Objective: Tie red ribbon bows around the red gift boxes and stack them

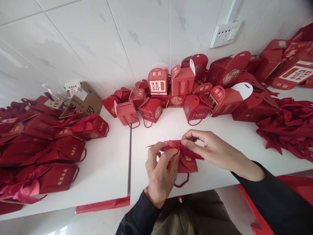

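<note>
Makeshift gift-packing spot: white tables [107, 169] against tiled wall [97, 39], wall socket [225, 32], piles of red gift boxes [183, 81], loose ribbons [288, 127]

Two white tables butted together: left table [107, 163], right table [166, 130], seam [129, 156] between them. Left: ribboned boxes [49, 153] piled up, carton [85, 101] behind them. Back edge along the wall: row of open boxes [186, 94]. Far right: loose ribbon pile [288, 127]. Front centre: one front box [188, 163], near the edge.
</note>
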Motion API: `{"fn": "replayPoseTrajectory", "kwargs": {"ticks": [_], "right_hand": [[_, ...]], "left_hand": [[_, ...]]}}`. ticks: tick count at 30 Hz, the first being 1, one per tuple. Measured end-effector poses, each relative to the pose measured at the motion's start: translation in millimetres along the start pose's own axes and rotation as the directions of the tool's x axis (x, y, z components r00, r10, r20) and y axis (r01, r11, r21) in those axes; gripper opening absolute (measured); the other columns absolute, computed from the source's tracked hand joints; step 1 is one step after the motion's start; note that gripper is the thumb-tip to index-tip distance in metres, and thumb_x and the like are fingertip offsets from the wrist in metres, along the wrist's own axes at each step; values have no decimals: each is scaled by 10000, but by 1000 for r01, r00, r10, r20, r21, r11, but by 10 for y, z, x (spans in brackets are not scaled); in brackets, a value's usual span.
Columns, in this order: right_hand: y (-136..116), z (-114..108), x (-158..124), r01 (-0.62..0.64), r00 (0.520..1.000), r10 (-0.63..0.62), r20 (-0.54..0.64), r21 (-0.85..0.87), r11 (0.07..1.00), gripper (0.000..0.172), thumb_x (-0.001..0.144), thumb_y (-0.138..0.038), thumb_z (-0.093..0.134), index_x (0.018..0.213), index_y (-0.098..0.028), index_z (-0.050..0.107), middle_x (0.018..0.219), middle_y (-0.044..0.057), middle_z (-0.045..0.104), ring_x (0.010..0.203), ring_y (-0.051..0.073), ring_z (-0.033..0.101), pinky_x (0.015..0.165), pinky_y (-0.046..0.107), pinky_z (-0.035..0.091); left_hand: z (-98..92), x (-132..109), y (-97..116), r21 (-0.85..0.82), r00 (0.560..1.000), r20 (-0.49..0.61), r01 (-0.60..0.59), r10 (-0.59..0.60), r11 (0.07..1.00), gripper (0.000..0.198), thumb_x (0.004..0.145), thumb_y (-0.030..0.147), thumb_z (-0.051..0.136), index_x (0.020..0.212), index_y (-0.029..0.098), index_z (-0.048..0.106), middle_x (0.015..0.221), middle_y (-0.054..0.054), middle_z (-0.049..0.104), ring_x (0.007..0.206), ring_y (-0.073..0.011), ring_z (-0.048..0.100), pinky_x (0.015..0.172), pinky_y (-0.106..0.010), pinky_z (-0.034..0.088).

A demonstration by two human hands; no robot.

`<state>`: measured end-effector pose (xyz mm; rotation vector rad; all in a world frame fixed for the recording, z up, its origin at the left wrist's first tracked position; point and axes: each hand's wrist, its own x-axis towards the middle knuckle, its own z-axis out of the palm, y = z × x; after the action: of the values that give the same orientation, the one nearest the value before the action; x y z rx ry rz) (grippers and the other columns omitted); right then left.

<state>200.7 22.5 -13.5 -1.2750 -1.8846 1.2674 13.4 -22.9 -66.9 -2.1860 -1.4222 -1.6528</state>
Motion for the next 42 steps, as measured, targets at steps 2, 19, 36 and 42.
{"fn": "replayPoseTrajectory", "kwargs": {"ticks": [2,19,36,42], "right_hand": [[28,-7,10,5,999,-6,-39,-43,999,283,1005,-481,564,906,-237,669,861,-8,685,761,181,594,673,293,436],[168,-39,102,-19,990,-1,-139,-139,990,317,1003,-507,527,892,-237,650,917,22,716,816,221,632,735,343,447],[-89,-146,-47,-15,999,22,-46,154,988,432,928,-505,693,1274,-255,627,1023,52,751,1002,247,707,886,358,542],[34,-66,-24,89,981,-83,-175,29,996,413,1014,-537,561,1327,-272,603,1299,108,693,1254,298,628,1043,464,513]], "left_hand": [[-28,-19,-7,3,1000,10,-21,21,1000,246,870,23,730,1038,198,692,1109,-75,623,916,-150,650,708,-257,562],[-262,-281,82,19,974,154,163,-164,986,181,871,30,572,914,205,557,1032,-53,561,862,-140,607,739,-255,543],[-377,-156,293,-207,941,335,134,-59,969,393,916,95,558,1298,178,514,1068,-83,655,970,-203,606,851,-342,524],[-334,-103,237,-29,912,256,338,-320,941,288,970,127,523,1237,234,549,1087,-71,624,984,-203,594,848,-349,513]]}}
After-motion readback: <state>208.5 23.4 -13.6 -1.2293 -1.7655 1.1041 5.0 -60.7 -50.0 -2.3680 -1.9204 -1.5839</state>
